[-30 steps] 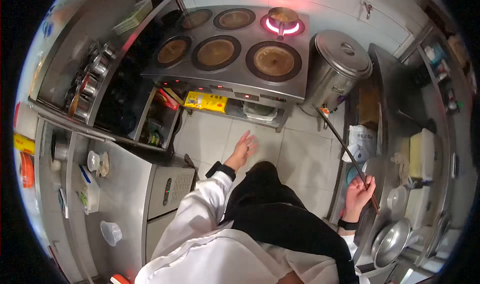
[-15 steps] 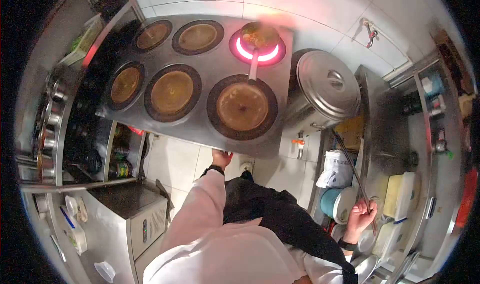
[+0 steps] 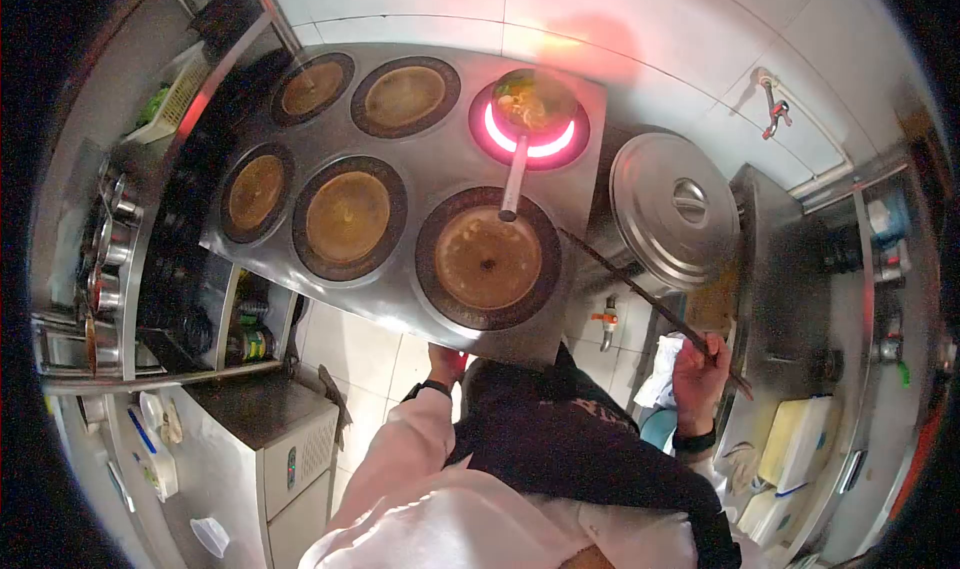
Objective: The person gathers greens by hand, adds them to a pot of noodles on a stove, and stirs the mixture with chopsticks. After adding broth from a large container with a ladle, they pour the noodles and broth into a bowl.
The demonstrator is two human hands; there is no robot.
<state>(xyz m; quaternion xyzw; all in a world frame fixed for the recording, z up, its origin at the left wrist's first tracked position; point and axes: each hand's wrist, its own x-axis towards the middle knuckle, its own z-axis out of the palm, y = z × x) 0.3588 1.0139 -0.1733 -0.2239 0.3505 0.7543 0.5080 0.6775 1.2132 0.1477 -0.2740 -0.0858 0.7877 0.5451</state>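
In my right hand (image 3: 700,374), the fingers are closed around long dark cooking chopsticks (image 3: 640,291). Their far ends reach up and left to the right side of the stove top (image 3: 400,159), over the front right burner's rim. Against the stove's front edge is my left hand (image 3: 447,362); its fingers are mostly hidden below that edge, beside a small red glow. On the glowing back right burner (image 3: 562,153) sits a small pan (image 3: 534,101) with soup-like food and greens in it. Its handle (image 3: 515,179) points toward me, and neither hand touches it.
A tall lidded steel pot (image 3: 675,209) stands right of the stove, with an orange-handled tap (image 3: 606,321) near its base. A wall tap (image 3: 775,114) is behind it. Shelves with metal containers (image 3: 112,239) line the left; a steel-topped cabinet (image 3: 250,419) stands lower left.
My right hand has moved up and left with the chopsticks, bringing their far ends to the stove's right edge. My left hand stays at the front edge. The view has shifted slightly.
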